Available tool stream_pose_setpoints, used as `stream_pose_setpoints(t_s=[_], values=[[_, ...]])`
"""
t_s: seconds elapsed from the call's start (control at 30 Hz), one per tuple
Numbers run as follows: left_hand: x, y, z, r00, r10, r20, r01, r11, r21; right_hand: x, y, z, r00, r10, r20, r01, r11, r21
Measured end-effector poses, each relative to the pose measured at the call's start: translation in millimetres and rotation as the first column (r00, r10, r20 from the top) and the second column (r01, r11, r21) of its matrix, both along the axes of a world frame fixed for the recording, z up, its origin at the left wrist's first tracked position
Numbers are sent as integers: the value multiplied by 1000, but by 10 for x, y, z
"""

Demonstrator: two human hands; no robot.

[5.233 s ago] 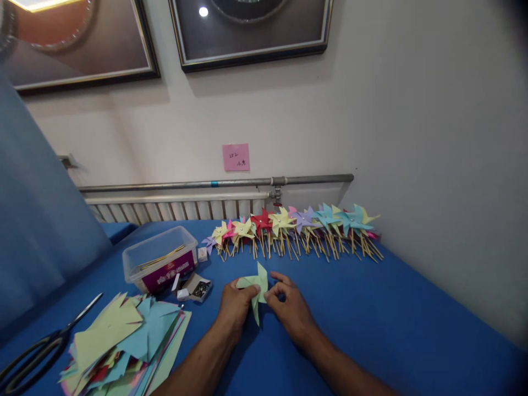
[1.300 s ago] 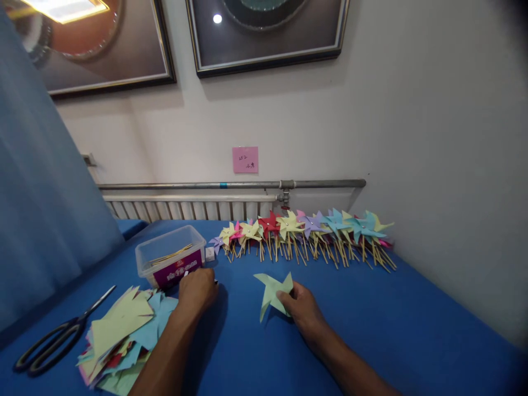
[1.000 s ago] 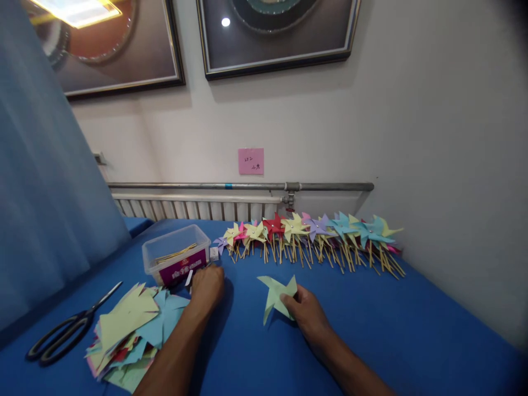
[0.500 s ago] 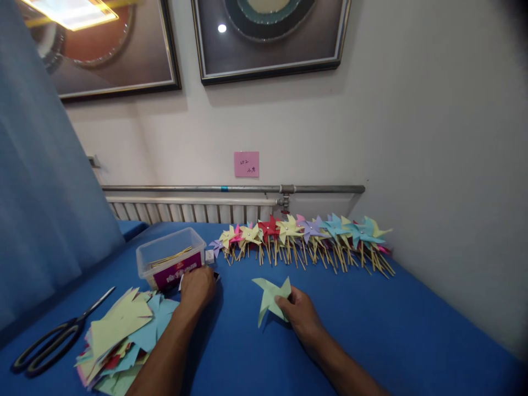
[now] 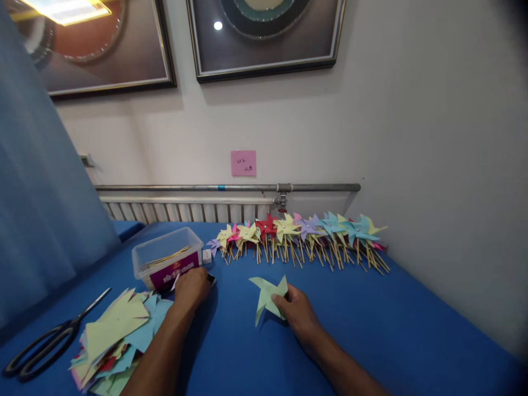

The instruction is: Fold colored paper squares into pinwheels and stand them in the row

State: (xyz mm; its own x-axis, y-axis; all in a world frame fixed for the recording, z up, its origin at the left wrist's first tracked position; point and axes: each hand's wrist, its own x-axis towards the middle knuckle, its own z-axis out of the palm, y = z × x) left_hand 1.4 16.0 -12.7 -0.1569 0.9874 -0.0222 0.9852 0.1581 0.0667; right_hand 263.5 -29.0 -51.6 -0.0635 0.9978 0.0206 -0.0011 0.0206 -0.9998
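My right hand (image 5: 296,313) pinches a folded light green paper pinwheel (image 5: 267,294) at its centre, holding it just over the blue table (image 5: 371,319). My left hand (image 5: 190,287) reaches left into a small open box of pins (image 5: 210,279) beside the clear plastic container (image 5: 165,263); its fingers curl over the box, and whether they hold a pin is hidden.
A row of finished coloured pinwheels on sticks (image 5: 301,236) lies along the back by the wall. A stack of cut coloured paper (image 5: 115,335) and black scissors (image 5: 45,344) lie at the front left. A radiator and pipe (image 5: 223,188) run behind.
Five seconds ago both hands were folding the green pinwheel. My left hand has since left it and gone to the pin box, where it stays; my right hand keeps the pinwheel.
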Motion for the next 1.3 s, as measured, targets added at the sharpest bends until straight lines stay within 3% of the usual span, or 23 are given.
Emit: stream_pose_setpoints(t_s=[0.53,0.8,1.3], values=[[-29,46,-61,999,-24,-21,24,1000,-17,-3,-11,24,1000,9,-15,-9,1000,0],[7,5,-89,997,-27,-73,31,998,47,-7,-11,29,1000,8,-24,-8,1000,-2],[0,11,-21,1000,-7,-19,7,1000,-10,0,-18,31,1000,4,12,-4,1000,2]])
